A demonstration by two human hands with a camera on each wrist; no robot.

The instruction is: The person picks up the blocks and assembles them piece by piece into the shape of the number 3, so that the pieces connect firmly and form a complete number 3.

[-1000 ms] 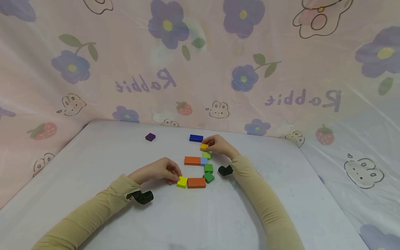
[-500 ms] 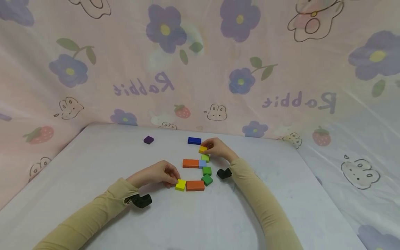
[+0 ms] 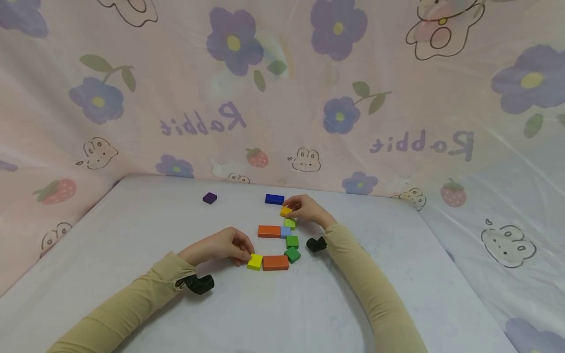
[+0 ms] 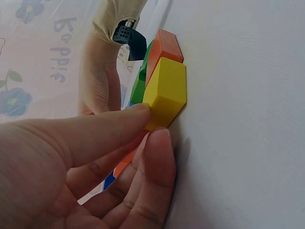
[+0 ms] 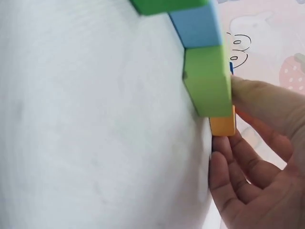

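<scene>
My left hand (image 3: 222, 245) pinches the near corner of a yellow block (image 4: 167, 90) between thumb and fingertip. That block stands at the left end of the front row, beside an orange-red block (image 3: 275, 263). Farther back, the thumb and fingers of my right hand (image 3: 309, 210) hold an amber block (image 5: 222, 125). It sits just behind a light green block (image 5: 207, 81) and close to a dark blue block (image 3: 274, 199). A light blue block (image 3: 286, 232) and two green blocks, one middle (image 3: 292, 242) and one front (image 3: 292, 254), continue the column toward the front row.
A second orange-red block (image 3: 269, 231) lies left of the light blue one. One dark purple block (image 3: 210, 198) rests apart at the back left of the white table (image 3: 353, 304). A printed curtain (image 3: 282, 98) hangs behind the table.
The head view has tilted slightly, so everything sits a little lower in it. Both hands keep their hold, and the blocks stay in the same arrangement.
</scene>
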